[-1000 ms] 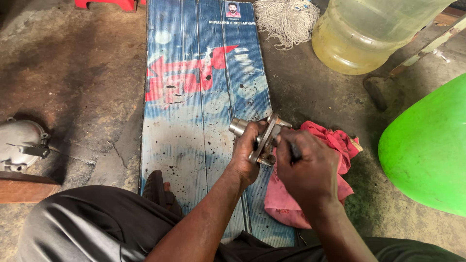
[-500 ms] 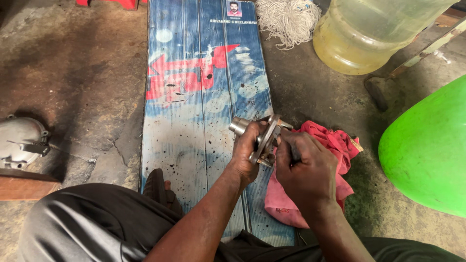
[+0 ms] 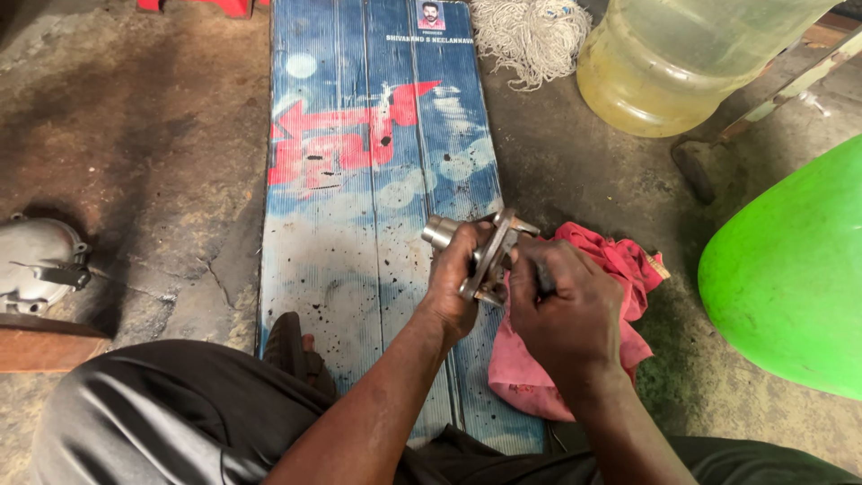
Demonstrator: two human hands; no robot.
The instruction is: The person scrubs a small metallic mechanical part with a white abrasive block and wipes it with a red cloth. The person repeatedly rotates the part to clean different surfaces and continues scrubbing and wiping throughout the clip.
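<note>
My left hand [image 3: 456, 286] grips a small grey metal part [image 3: 485, 251], a flat flange with a short tube sticking out to the left. My right hand [image 3: 564, 310] is closed against the flange's right side, fingers curled over it; what they pinch is hidden. Both hands hover above a blue and red printed board [image 3: 359, 180] lying on the concrete floor. A pink rag [image 3: 620, 269] lies crumpled under and right of my right hand.
A large yellowish plastic jug [image 3: 682, 63] stands at the back right, with a white string mop head [image 3: 530, 36] beside it. A green plastic chair [image 3: 790, 269] fills the right edge. A grey metal engine cover [image 3: 36, 265] lies at far left. My dark-trousered knee [image 3: 171, 413] is at bottom.
</note>
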